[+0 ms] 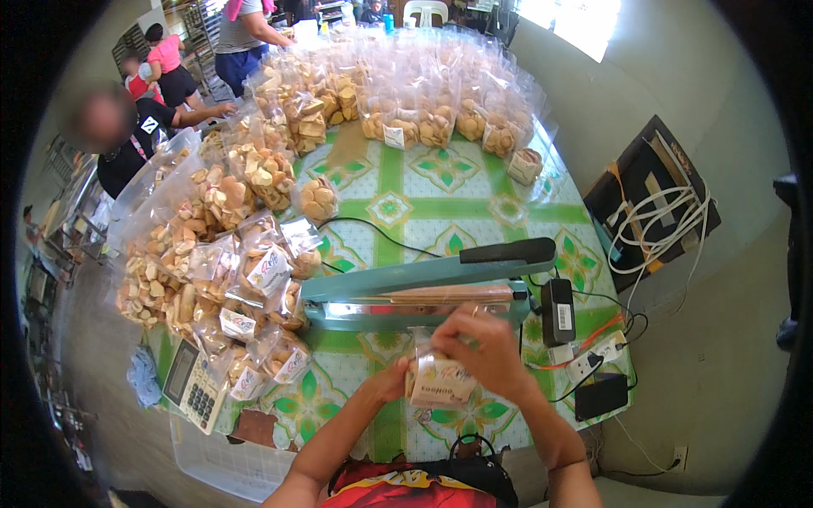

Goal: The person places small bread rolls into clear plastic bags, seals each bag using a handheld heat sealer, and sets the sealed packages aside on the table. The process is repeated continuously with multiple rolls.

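Note:
Just in front of the sealer I hold a clear plastic bag of bread (442, 388) with a printed label. My left hand (388, 381) is closed on the bag's left side. At its top my right hand (484, 345) has its fingers closed on the plastic, partly covering it. Right behind the bag lies a teal impulse heat sealer (347, 317), its long arm with a black handle (508, 251) raised above the sealing bar. To the left are several filled, labelled bags (269, 275) in a heap.
Open bags of bread (229, 190) line the table's left side; many more (406, 93) crowd the far end. A calculator (195, 385), a black power adapter (558, 311), a power strip (597, 360) and cords lie near the edges. A co-worker (127, 144) sits at the left; other people stand farther back.

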Tool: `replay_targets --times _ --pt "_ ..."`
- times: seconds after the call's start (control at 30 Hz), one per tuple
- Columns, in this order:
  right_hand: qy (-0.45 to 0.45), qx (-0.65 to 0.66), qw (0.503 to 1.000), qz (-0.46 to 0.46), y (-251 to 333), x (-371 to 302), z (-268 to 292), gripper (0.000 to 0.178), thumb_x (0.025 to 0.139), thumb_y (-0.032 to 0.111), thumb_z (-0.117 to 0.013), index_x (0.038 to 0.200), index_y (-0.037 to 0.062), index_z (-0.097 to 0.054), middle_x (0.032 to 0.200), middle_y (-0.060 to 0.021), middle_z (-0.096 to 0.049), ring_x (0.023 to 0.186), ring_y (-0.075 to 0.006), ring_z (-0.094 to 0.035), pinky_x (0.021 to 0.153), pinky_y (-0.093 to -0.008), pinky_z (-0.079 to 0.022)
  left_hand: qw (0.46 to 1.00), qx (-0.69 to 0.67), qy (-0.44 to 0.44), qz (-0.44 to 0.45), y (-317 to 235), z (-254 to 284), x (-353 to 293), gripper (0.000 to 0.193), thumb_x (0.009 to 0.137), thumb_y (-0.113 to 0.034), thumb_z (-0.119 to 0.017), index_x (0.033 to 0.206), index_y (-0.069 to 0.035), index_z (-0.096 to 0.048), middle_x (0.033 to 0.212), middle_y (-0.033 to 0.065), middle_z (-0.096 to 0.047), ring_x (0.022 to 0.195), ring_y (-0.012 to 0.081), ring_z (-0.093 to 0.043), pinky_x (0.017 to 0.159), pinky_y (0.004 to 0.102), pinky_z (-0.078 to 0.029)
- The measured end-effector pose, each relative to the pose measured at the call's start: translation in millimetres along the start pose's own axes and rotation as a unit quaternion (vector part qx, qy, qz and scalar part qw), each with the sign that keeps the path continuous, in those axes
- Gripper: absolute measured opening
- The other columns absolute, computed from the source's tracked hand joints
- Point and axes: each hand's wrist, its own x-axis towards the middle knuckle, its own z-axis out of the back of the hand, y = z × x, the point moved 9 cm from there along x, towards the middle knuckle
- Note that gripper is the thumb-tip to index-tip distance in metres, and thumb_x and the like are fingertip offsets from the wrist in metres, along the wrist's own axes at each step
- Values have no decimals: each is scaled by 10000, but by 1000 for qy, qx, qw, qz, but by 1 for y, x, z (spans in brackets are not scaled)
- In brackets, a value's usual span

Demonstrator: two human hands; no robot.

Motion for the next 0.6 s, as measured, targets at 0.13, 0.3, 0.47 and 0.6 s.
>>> replay_targets --times 0.13,0.3,0.47,0.6 --pt "-38 -59 993 92 20 -28 -24 102 786 31 -666 859 22 -595 849 -120 -561 835 -317 -549 726 -413 -462 970 178 -30 -163 -54 -14 -23 1069 716 -842 -525 1417 -45 -396 1384 98 -484 1312 241 -431 1088 406 -338" --pt "-31 -64 989 126 8 -38 -64 141 779 20 -647 903 10 -580 856 -137 -548 847 -326 -537 761 -424 -454 886 303 -204 -286 -96 -25 -68 627 721 -298 -839 1238 -44 -590 1452 133 -388 1326 244 -401 1112 407 -296" --pt "-62 -129 978 155 -5 -39 -79 128 774 -13 -654 879 20 -590 839 -102 -548 811 -308 -526 710 -416 -438 827 265 -326 -373 -95 -16 -79 178 730 -56 -807 888 -53 -724 1327 83 -507 1286 237 -457 1047 382 -385" --pt "-40 -175 968 176 -11 -43 -87 107 783 39 -660 863 41 -589 845 -107 -548 815 -304 -527 741 -434 -425 827 226 -337 -391 -83 -7 -82 121 756 -20 -775 862 -49 -725 1163 63 -593 1239 254 -512 1038 386 -390"
